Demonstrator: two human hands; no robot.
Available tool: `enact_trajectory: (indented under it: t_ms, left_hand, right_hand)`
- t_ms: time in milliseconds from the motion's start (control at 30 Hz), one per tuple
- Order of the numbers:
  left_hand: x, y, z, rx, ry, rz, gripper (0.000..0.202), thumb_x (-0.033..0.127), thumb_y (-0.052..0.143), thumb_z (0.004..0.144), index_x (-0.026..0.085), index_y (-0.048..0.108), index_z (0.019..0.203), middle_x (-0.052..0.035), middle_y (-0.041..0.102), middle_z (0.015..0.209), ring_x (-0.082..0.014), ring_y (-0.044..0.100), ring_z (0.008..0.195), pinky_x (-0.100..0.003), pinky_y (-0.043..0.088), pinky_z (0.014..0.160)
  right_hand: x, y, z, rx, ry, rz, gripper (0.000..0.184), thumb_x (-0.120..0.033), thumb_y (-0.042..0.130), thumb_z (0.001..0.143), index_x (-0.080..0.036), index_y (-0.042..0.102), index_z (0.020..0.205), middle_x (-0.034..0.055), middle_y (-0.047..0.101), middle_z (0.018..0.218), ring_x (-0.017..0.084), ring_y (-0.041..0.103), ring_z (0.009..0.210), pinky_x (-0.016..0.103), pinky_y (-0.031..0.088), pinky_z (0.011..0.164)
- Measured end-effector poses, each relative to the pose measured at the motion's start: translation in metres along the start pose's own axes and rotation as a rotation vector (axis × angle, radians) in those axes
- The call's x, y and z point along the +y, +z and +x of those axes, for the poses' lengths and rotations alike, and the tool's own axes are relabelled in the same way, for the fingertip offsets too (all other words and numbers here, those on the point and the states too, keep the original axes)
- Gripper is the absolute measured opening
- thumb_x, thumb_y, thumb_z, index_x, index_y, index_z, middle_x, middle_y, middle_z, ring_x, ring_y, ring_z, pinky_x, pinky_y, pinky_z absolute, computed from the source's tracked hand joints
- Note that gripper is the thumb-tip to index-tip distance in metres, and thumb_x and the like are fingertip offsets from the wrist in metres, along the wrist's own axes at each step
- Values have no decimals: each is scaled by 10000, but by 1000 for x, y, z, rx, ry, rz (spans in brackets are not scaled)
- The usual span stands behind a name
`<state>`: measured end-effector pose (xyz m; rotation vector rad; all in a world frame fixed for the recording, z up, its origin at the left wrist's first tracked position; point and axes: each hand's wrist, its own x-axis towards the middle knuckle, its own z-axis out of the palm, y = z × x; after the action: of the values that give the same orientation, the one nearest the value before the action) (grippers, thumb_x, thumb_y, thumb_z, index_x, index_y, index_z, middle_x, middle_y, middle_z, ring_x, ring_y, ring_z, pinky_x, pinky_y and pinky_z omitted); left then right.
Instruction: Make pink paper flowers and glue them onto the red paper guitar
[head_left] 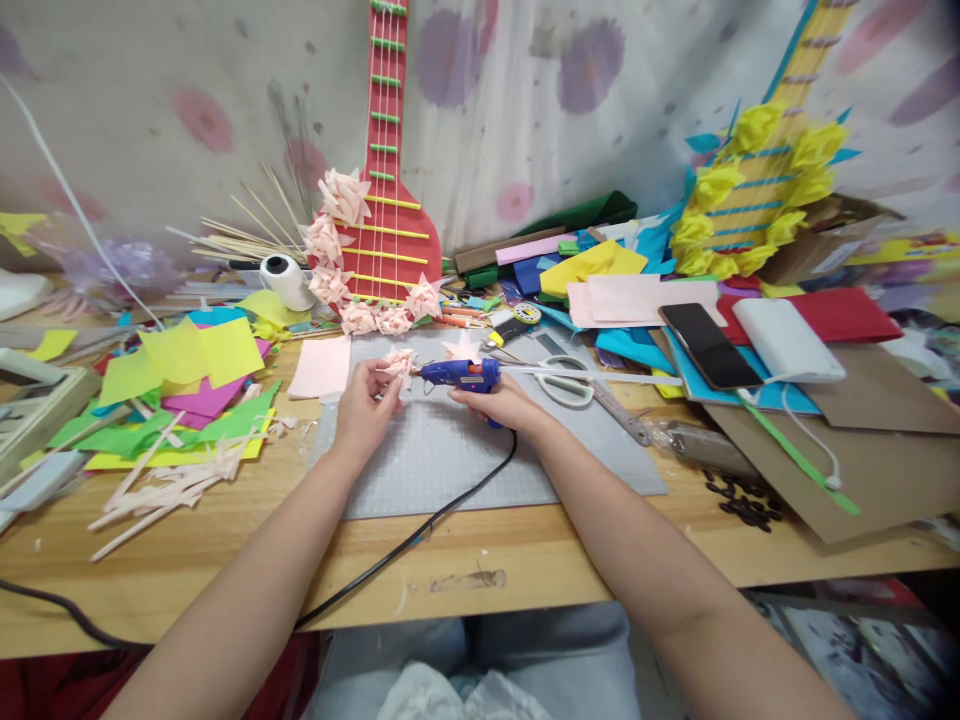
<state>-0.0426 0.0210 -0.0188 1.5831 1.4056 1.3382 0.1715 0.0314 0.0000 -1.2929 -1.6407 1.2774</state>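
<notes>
Left hand pinches a spiky pink paper flower. Right hand grips a blue plastic glue gun, nozzle at the flower. Both over the grey gridded mat near the wooden tabletop's front edge.

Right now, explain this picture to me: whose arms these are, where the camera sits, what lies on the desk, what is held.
There is no machine: these are a person's two bare arms, seen from one camera worn on their head, looking down. The left hand pinches a pink paper flower; the right hand grips a blue glue gun, nozzle toward the flower, its black cord trailing off the wooden table. Both work over a grey cutting mat. Around lie coloured paper sheets, scissors, a phone and a red paper guitar.
</notes>
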Motion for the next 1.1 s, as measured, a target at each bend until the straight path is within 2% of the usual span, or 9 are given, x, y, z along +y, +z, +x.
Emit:
enact_trajectory:
  t_ms: [100,200,300,400,567,767,967,1100]
  left_hand:
    - [-1,0,0,-16,-4,-19,307,328,583,767,212,428,1006,32,560,785,-81,570,519,-206,453,486]
    - [0,1,0,-3,-11,-52,274,324,598,753,212,425,935,39,554,774,-73,559,501,-203,454,472]
    - [1,2,1,-3,-58,-97,230,339,597,747,204,437,842,54,532,649,-88,552,484,-221,480,478]
    - [4,2,2,-16,-126,-189,255,366,629,708,195,456,783,60,521,565,-101,544,474,-253,511,487]
    - [9,0,3,-35,-214,-343,334,391,712,609,175,502,752,57,542,622,-94,570,530,-261,536,502]
    - [12,-4,3,-32,-282,-403,369,379,773,542,151,580,758,5,613,681,-149,643,674,-244,532,544]
    - [20,-8,4,-63,-276,-484,491,245,828,451,160,598,876,-56,692,919,-209,662,909,-318,539,767]
    - [34,-6,9,-1,-295,-439,411,287,803,495,143,598,821,-63,695,832,-200,674,825,-341,549,750]
  right_hand:
    - [-1,1,0,9,13,90,274,-393,730,653,-177,677,813,-22,575,499,84,456,384,207,326,366]
    - [-3,1,-1,56,23,227,252,-385,736,634,-165,659,730,-21,572,487,72,439,377,201,309,361]
    - [-3,-2,2,151,1,422,270,-405,721,623,-155,618,609,-9,582,507,57,433,386,195,298,361]
    - [2,-10,9,279,-14,619,282,-414,710,624,-153,608,585,-13,573,500,49,428,389,184,310,362]
    - [12,-21,20,408,59,850,259,-363,699,663,-156,575,569,-22,554,470,41,401,367,164,306,336]
    - [10,-21,21,415,84,912,215,-303,710,663,-144,582,593,-19,600,541,34,431,373,155,303,318]
    - [7,-20,19,407,90,917,210,-296,705,665,-140,578,604,-28,592,538,30,421,372,161,319,332]
    - [7,-21,20,398,89,912,215,-297,703,667,-144,569,598,-34,575,520,31,411,371,164,313,331]
